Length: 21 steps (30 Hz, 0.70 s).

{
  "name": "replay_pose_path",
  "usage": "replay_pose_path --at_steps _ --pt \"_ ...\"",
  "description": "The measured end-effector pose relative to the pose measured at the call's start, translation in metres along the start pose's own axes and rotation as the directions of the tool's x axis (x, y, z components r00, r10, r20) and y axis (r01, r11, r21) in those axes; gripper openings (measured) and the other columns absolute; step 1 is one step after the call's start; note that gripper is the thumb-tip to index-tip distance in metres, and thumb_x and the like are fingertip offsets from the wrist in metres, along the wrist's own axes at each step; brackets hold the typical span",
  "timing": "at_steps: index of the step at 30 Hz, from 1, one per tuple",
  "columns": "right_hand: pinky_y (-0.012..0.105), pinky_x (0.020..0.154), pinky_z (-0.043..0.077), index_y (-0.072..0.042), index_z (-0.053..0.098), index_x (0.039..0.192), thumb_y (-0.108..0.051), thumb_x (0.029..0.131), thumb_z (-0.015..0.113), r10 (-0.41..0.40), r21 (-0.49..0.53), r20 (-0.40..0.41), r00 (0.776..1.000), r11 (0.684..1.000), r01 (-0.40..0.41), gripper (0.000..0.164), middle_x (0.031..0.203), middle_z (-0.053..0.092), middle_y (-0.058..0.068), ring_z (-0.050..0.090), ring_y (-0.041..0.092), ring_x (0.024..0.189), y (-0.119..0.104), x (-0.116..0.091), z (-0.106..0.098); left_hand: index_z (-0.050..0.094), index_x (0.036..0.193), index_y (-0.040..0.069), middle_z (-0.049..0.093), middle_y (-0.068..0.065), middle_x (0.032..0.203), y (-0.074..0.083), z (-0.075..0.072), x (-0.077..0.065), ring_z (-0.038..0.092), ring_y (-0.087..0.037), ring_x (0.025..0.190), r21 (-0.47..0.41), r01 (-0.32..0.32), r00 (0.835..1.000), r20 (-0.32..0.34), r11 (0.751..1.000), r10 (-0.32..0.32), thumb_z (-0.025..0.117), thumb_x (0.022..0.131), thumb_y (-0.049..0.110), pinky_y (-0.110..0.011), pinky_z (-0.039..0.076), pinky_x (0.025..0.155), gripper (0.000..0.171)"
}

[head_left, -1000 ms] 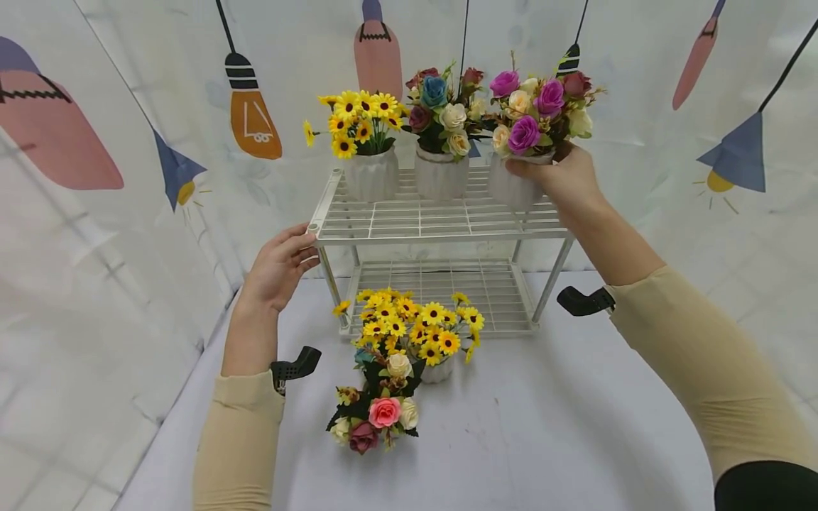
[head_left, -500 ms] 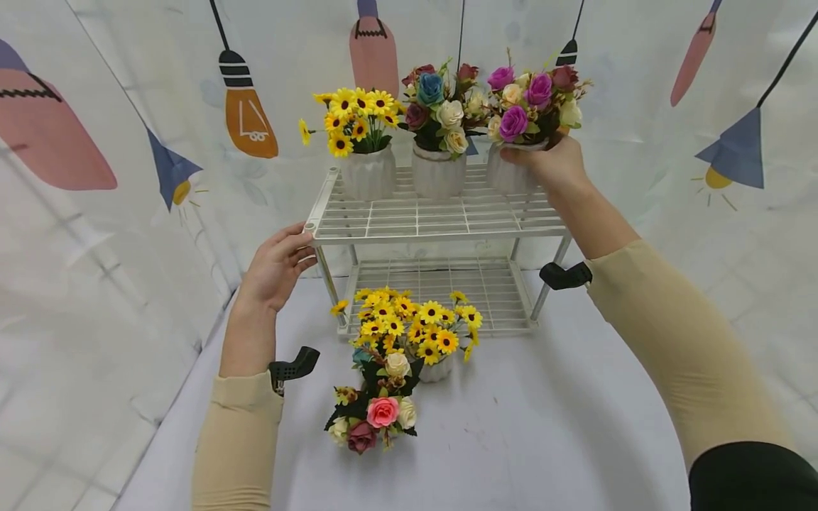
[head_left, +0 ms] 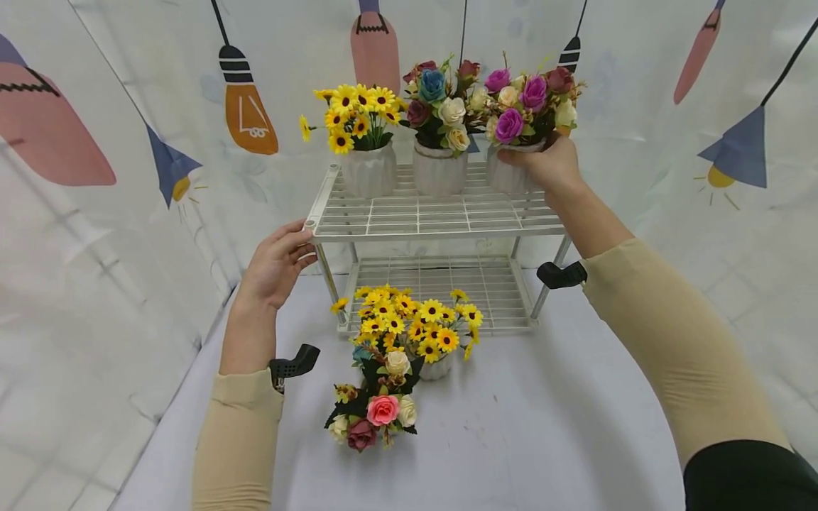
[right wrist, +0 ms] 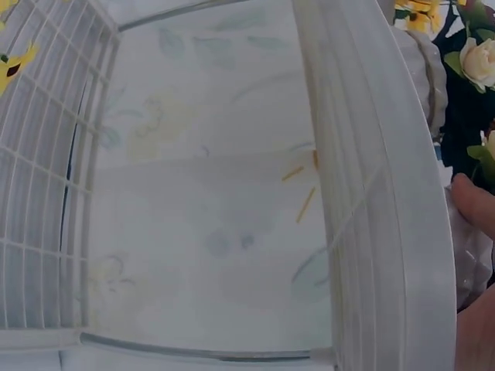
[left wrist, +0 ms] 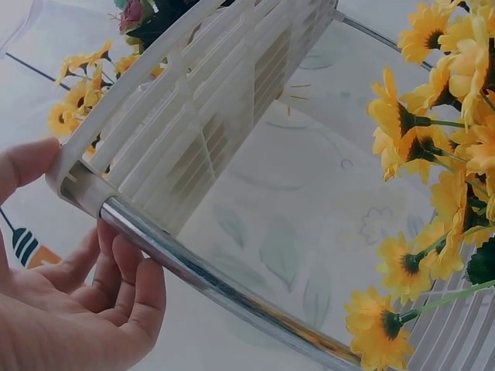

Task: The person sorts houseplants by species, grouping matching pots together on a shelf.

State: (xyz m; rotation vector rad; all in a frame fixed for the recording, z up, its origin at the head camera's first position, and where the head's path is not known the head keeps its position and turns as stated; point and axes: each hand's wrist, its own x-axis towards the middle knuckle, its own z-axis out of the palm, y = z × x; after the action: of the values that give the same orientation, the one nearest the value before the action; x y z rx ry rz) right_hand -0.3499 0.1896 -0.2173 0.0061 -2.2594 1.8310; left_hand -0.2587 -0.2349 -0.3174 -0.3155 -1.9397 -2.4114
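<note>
My right hand point(head_left: 552, 167) grips a whitish ribbed flowerpot point(head_left: 508, 174) of purple, cream and dark red artificial roses point(head_left: 533, 99), standing at the right of the top shelf. In the right wrist view its thumb point(right wrist: 473, 202) lies against the pot's side. My left hand point(head_left: 275, 262) holds the front left corner of the white two-tier wire rack point(head_left: 441, 231). Up close in the left wrist view, the thumb point(left wrist: 31, 162) presses the corner while curled fingers point(left wrist: 131, 282) sit beneath it, beside the metal post point(left wrist: 224, 290).
Left of the held pot on the top shelf stand a pot of mixed roses point(head_left: 441, 170) and a pot of yellow daisies point(head_left: 369, 170). Before the rack on the white table point(head_left: 543, 426) are yellow daisy pots point(head_left: 437, 365) and pink and cream roses point(head_left: 383, 411).
My right hand and the purple rose pot have shifted slightly left, closer to the middle pot, and the pot sits a little farther back. The left hand stays at the rack corner.
</note>
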Motion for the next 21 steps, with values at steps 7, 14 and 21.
replay_pose_path --at_steps 7,14,21 --pt "0.03 0.117 0.03 -0.018 0.023 0.162 -0.021 0.088 0.084 -0.03 -0.066 0.038 0.999 0.997 0.032 0.096 0.161 0.032 0.003 0.031 0.014 0.143 0.001 -0.012 0.002 0.048 0.141 0.001 0.064 -0.003 0.119 -0.002 -0.004 -0.002 0.056 -0.017 0.104 -0.001 0.002 1.0 -0.011 1.0 -0.002 0.054 0.108 0.016 -0.032 0.042 0.095 0.037" --pt "0.033 0.107 0.04 -0.015 0.021 0.161 -0.034 0.093 0.078 -0.046 -0.134 0.016 0.999 0.99 0.047 0.09 0.158 0.03 0.005 0.032 0.021 0.139 0.009 -0.036 -0.003 0.051 0.138 0.004 0.063 -0.002 0.118 -0.004 -0.004 -0.002 0.056 -0.017 0.104 -0.002 0.005 1.0 -0.01 1.0 -0.005 0.054 0.108 0.016 -0.034 0.041 0.097 0.033" --pt "0.037 0.112 0.035 -0.011 0.028 0.159 -0.039 0.095 0.076 -0.212 -0.218 0.016 0.977 0.953 0.211 0.084 0.158 0.034 0.006 0.033 0.021 0.14 0.023 -0.066 -0.01 0.05 0.138 0.004 0.061 -0.005 0.122 -0.003 -0.003 0.002 0.055 -0.017 0.103 -0.001 -0.004 1.0 -0.001 1.0 0.004 0.054 0.108 0.017 -0.033 0.041 0.097 0.033"
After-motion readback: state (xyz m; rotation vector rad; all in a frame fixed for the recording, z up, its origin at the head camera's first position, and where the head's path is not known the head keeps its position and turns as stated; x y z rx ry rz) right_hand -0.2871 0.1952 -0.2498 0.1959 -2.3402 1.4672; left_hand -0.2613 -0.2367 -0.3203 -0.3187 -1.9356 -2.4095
